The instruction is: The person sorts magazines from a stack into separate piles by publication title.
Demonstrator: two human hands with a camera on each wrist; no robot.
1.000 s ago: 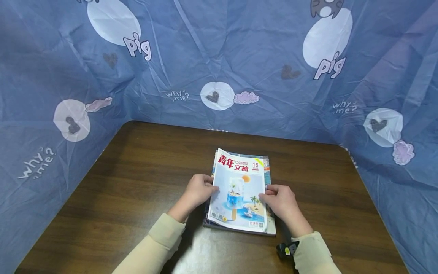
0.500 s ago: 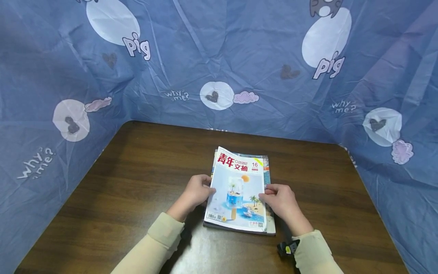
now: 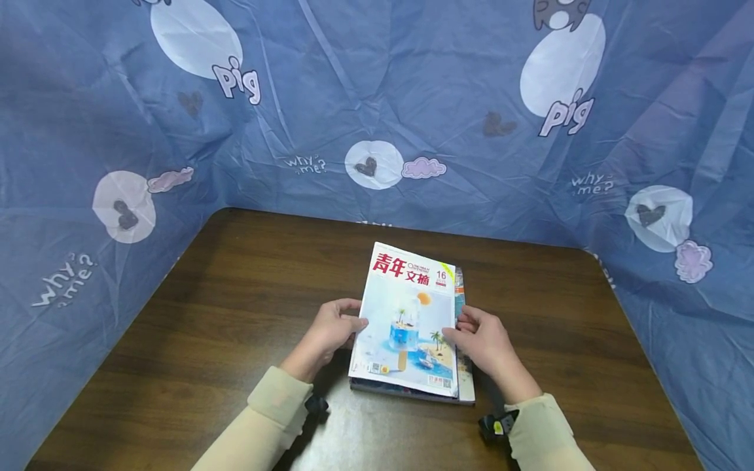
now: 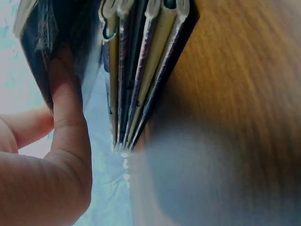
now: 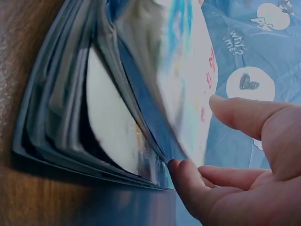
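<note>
A magazine [image 3: 406,320] with a white and light-blue cover and red lettering lies tilted over a stack of magazines [image 3: 464,383]. My left hand [image 3: 326,327] pinches its left edge, thumb on the cover and fingers beneath. In the left wrist view a gap parts this magazine from the folded spines [image 4: 141,70] below. At the right edge, my right hand [image 3: 484,337] has its thumb over the cover and its fingers [image 5: 186,176] curled at the side. In the right wrist view the pages bow upward beside those fingers. Most of the lower covers are hidden.
The stack rests on a dark brown wooden table [image 3: 247,288]. A blue printed cloth [image 3: 471,190] hangs around the table's back and sides. Small black devices, the right one a wrist camera [image 3: 497,426], sit at both wrists.
The top magazine has risen off the stack, mostly at its left, and its far edge has moved away from me. My left hand has shifted slightly left; the right hand's fingers have spread a little.
</note>
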